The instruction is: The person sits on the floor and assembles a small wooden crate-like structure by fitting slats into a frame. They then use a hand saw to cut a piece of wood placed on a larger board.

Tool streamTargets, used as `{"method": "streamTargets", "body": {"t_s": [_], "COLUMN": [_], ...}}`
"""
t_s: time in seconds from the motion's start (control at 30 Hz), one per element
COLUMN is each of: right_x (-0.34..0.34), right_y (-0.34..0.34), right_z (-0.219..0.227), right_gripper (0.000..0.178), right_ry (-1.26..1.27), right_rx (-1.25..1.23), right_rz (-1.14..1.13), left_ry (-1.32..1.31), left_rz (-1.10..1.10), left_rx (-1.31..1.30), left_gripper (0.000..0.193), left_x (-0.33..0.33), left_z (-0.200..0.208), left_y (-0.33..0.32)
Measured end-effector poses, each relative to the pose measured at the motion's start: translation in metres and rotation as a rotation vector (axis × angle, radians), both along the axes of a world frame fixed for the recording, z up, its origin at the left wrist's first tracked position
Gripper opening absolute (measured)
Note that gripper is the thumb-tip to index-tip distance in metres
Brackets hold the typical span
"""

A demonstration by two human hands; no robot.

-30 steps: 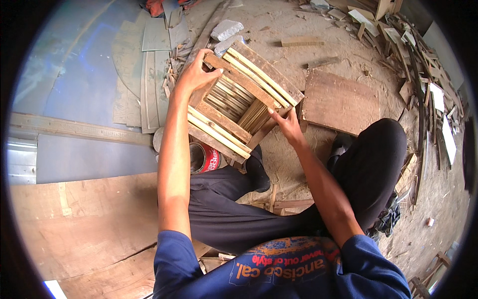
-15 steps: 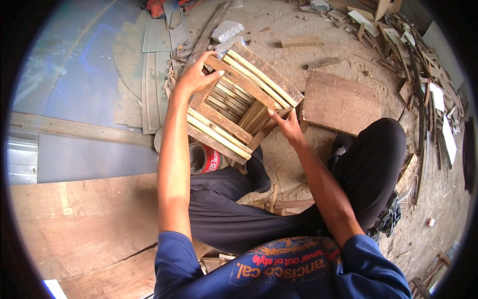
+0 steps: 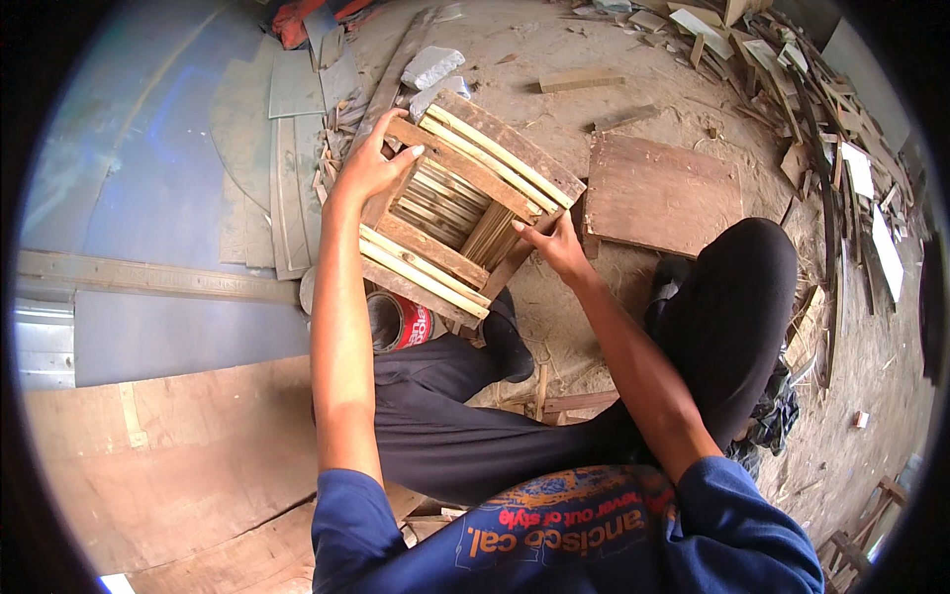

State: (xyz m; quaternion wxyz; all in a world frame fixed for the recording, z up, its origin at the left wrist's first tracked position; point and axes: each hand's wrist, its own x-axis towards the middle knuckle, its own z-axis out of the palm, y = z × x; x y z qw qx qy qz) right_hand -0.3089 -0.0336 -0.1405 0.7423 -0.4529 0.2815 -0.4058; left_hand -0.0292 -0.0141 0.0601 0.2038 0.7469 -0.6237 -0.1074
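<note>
Tilted in front of me is a wooden slatted box [image 3: 473, 166], made of darker boards with pale strips along two of its sides and slats inside. My left hand [image 3: 368, 170] grips its far left corner, thumb over the top board and fingers round the outer side. At the right corner, my right hand [image 3: 557, 249] clasps the box with the thumb on its upper edge; the other fingers are partly hidden. Just below the box, between it and my leg, stands a red tin can [image 3: 417, 325], open at the top and partly covered.
A square brown board [image 3: 661, 194] lies right of the box. Farther off are a grey stone chunk [image 3: 432, 66] and a wood block [image 3: 582, 79]. Scrap wood [image 3: 792, 109] piles up along the right. Bluish sheets [image 3: 129, 148] and a plywood panel [image 3: 188, 445] lie left.
The box and both hands appear slightly farther left in the picture, as does most of the surrounding scene. Both hands keep the same hold.
</note>
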Motion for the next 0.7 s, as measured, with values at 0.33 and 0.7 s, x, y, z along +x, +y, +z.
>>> {"method": "streamTargets", "body": {"t_s": [0.33,0.7], "right_x": [-0.002,0.009], "right_y": [-0.003,-0.006], "right_z": [0.003,-0.015], "right_gripper": [0.087,0.058], "right_ry": [0.042,0.032], "right_rx": [0.013,-0.091], "right_rz": [0.004,-0.125], "left_ry": [-0.017,0.085], "left_rz": [-0.018,0.002], "left_rx": [-0.028,0.115], "left_gripper": [0.071,0.065], "left_x": [0.004,0.006], "left_z": [-0.004,0.01], "left_y": [-0.007,-0.015]}}
